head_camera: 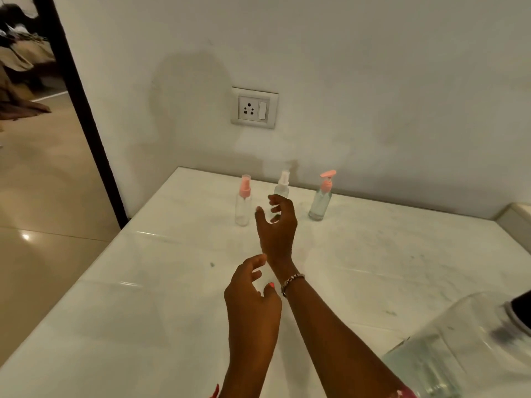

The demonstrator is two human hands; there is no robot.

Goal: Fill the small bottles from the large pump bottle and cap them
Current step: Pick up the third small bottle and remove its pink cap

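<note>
Item: white marble table (373,254), set against a pale wall that carries a wall socket (254,107), the reference for every place below. Directly under the wall socket, at the table's far edge, stands a small spray bottle with a clear cap (282,185), upright. Below and slightly left of the wall socket stands a small spray bottle with a pink cap (242,201), upright, cap on. Below and to the right of the wall socket stands the pump bottle (320,199), upright, with a pink pump head and a clear, faintly greenish body. Right hand (277,225): reaching forward under the wall socket, in front of the lower part of the clear-capped bottle, fingers and thumb spread in a wide loose curl with nothing between them; whether the fingertips touch that bottle cannot be told. A beaded bracelet (291,282) sits on its wrist. Left hand (253,297): further below the wall socket, nearer the camera, above the tabletop, fingers loosely bent and holding nothing, a pink-painted thumbnail showing. Far below and right of the wall socket, at the picture's corner, is a large clear container (448,354), blurred. Left of the wall socket runs a dark door frame (77,110).
</note>
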